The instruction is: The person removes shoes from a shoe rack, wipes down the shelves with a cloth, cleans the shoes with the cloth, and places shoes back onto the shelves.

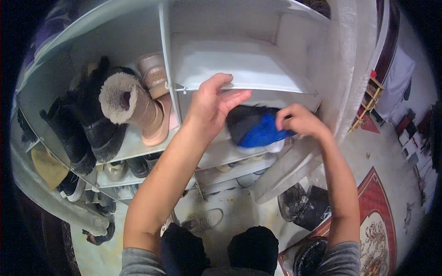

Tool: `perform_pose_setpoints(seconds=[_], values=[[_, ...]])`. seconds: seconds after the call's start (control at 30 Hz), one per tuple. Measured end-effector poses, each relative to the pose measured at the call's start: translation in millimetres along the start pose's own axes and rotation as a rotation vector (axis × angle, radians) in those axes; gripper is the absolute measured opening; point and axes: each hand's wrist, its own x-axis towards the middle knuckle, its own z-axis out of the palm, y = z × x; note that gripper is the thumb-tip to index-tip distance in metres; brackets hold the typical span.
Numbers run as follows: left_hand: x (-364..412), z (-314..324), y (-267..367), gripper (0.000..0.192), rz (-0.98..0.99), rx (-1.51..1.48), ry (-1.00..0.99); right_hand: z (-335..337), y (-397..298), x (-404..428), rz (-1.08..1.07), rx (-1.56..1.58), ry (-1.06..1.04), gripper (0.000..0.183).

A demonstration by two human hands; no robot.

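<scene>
My left hand [219, 103] is raised at the front edge of a white shelf panel [238, 69], its thumb and fingers apart and nothing seen between them. To its right, my right hand [297, 119] pinches the right side of a blue and black item [264, 129], soft-looking and slightly blurred, whose exact kind I cannot tell. That item is in the compartment below the panel, with a white thing [275, 146] partly showing under it. A pink boot with a fleecy cuff [148, 114] stands in the compartment to the left.
Black boots [100, 134] fill the left compartment beside another pink boot [152, 72]. More shoes [115, 169] lie on lower shelves. A translucent cover [352, 62] hangs at the right. Black bags [304, 203] and a red patterned rug [376, 214] are on the floor.
</scene>
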Motion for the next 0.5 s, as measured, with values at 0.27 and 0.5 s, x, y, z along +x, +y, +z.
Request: perform_pose_setpoints(seconds=[0.27,0.5], values=[[-36,-8,7,0.024,-0.176,-0.044,0.107,12,33,-44,0.270,-0.245,0.193,0.011],[-80,-42,6,0.025,-0.227,-0.059,0.123,113,31,-49,0.203,0.190,-0.228,0.016]])
